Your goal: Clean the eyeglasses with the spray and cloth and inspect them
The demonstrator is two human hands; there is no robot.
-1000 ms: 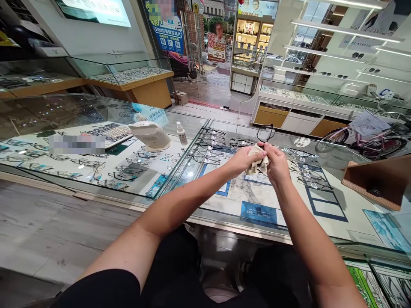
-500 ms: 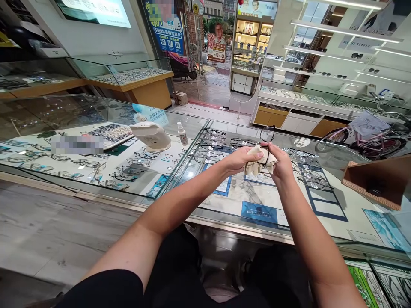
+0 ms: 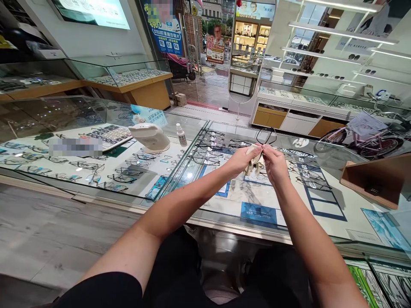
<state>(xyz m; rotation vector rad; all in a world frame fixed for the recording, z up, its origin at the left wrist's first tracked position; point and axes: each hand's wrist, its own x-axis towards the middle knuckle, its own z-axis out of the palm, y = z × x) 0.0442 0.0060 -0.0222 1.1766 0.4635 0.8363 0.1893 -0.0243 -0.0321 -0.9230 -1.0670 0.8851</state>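
Note:
Over the glass counter (image 3: 205,216), both my hands meet at a pair of dark-framed eyeglasses (image 3: 266,141). My left hand (image 3: 242,158) is closed on a cream cleaning cloth (image 3: 254,159), which bunches against the frame and hangs below the fingers. The fingers of my right hand (image 3: 276,163) pinch the eyeglasses. Part of the frame stands up above my fingertips; the rest is hidden by the hands and cloth.
A white spray bottle (image 3: 181,134) stands on the counter left of my hands, beside a cream-coloured device (image 3: 150,137). Rows of spectacle frames (image 3: 210,147) lie in the display case. A brown wooden stand (image 3: 372,184) is at the right, with a pink bicycle (image 3: 369,134) beyond.
The eyeglasses have turned, so the raised part now looks wider. The cloth has bunched up smaller by my left fingers, and my right hand has rotated.

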